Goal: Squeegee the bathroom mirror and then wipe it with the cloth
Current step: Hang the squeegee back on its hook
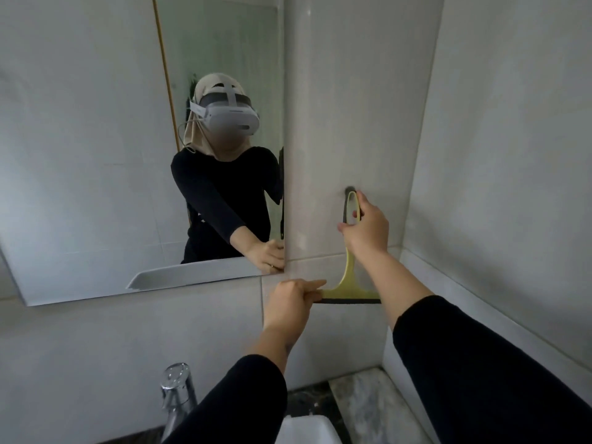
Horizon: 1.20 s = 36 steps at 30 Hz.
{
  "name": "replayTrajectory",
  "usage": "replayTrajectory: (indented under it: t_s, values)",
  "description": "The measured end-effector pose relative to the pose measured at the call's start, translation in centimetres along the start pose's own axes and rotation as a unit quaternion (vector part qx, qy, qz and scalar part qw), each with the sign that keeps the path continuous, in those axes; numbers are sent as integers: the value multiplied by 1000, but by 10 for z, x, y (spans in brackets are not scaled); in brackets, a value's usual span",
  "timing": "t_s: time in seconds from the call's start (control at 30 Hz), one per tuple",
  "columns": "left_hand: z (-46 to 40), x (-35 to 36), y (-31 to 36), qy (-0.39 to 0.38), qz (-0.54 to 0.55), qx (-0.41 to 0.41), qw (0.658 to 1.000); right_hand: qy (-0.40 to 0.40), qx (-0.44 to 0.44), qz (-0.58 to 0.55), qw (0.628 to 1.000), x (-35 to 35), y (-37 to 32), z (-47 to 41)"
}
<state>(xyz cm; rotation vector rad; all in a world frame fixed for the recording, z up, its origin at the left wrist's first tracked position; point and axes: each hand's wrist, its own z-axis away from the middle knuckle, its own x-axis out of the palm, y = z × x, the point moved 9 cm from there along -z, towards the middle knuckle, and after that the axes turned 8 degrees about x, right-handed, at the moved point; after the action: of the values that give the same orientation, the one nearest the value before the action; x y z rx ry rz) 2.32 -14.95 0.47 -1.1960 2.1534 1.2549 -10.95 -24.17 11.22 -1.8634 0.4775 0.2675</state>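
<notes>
A yellow-green squeegee with a dark rubber blade hangs blade-down on a dark hook on the tiled wall, right of the mirror. My right hand grips the looped top of its handle, just under the hook. My left hand pinches the left end of the blade. The mirror covers the left wall and reflects a person in black sleeves wearing a headset. No cloth is in view.
A chrome tap rises at the bottom left, beside the corner of a white basin. A dark marbled counter runs below the wall. A tiled ledge projects from the right wall.
</notes>
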Motion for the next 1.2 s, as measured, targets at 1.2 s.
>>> replayTrajectory:
  t_s: [1.2]
  values:
    - [111,-255,-45,-7,-185,-133,974,-328,-139,196,914,134,-120,202]
